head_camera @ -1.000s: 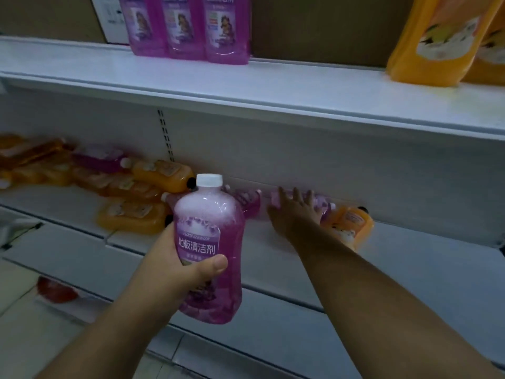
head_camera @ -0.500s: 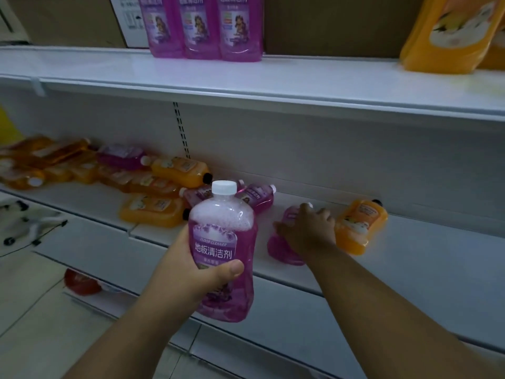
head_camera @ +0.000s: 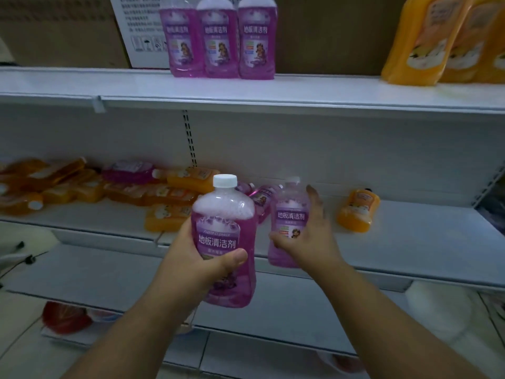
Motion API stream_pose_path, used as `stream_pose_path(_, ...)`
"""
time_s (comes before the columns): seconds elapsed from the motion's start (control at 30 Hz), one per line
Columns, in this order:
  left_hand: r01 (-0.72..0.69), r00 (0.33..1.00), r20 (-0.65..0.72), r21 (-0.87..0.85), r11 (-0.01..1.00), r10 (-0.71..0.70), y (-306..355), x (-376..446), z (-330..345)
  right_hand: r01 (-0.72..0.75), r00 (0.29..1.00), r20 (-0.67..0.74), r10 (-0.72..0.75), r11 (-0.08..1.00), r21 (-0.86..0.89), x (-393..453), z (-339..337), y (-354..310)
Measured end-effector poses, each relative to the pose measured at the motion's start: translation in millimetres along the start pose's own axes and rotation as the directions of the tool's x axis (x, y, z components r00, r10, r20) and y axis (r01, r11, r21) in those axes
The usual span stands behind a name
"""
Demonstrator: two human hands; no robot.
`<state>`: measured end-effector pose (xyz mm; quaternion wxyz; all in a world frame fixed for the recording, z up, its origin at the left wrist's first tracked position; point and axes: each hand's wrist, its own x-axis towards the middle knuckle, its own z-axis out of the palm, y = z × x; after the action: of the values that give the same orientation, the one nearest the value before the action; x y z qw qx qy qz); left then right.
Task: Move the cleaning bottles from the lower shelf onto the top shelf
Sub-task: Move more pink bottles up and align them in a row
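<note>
Above both hands, on the top shelf (head_camera: 300, 90): three upright purple bottles (head_camera: 217, 39) in a row, touching side by side, their caps cut off by the frame edge. Far to the right of them, orange bottles (head_camera: 426, 42), at least two, the count uncertain because they overlap and run out of frame. Behind the purple row, a cardboard box (head_camera: 68, 31) with a white printed label, text too small to read.

Left hand (head_camera: 196, 258): grip closed round one purple floor-cleaner bottle (head_camera: 225, 242), upright, white cap on, foam under the neck, thumb across the label's lower edge. It is held in the air in front of the lower shelf (head_camera: 423, 247).

Right hand (head_camera: 306, 242): grip wrapped partly round a second purple bottle (head_camera: 288, 222), upright, fingers spread behind it and thumb at the front. The image is blurred here; whether its base touches the shelf cannot be told.

Behind the two held bottles: two more purple bottles lying down (head_camera: 262, 195), largely hidden. Right of the right hand, well apart: one orange bottle (head_camera: 358, 209) lying flat, black cap toward the back wall.

Left of the left hand: a heap of orange bottles lying flat (head_camera: 90, 187), number unclear from overlap and blur, with one purple bottle (head_camera: 128, 172) on its side among them.

Below the left forearm, on the floor: one red object (head_camera: 65, 317), identity unclear.
</note>
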<state>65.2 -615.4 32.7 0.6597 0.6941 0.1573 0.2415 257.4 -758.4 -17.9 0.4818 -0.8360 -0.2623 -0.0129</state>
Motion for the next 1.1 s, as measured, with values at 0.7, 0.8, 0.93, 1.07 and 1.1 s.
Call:
stream_pose_path(0.7, -0.313, 0.95, -0.007, -0.067, 0.947, 0.313, 196, 108, 3, 0.566, 0.73, -0.43, -0.531, 0.823, -0.055, 20, -162, -221)
stream_pose_path(0.8, -0.344, 0.939, -0.023, 0.015, 0.939, 0.344, 207, 146, 25, 0.555, 0.72, -0.428, -0.546, 0.824, -0.116, 58, -176, -211)
stream_pose_path(0.93, -0.358, 0.931, -0.016, 0.163, 0.919, 0.366, 211, 194, 57, 0.521, 0.732, -0.412, -0.542, 0.836, -0.174, 107, -190, -191)
stream_pose_path(1.07, -0.356, 0.926, 0.001, 0.329, 0.875, 0.377, 208, 229, 83, 0.468, 0.787, -0.379, -0.487, 0.871, -0.148, 144, -194, -172)
stream_pose_path(1.1, -0.356, 0.924, 0.004, 0.377, 0.855, 0.383, 206, 234, 86, 0.458, 0.803, -0.364, -0.471, 0.88, -0.128, 149, -193, -167)
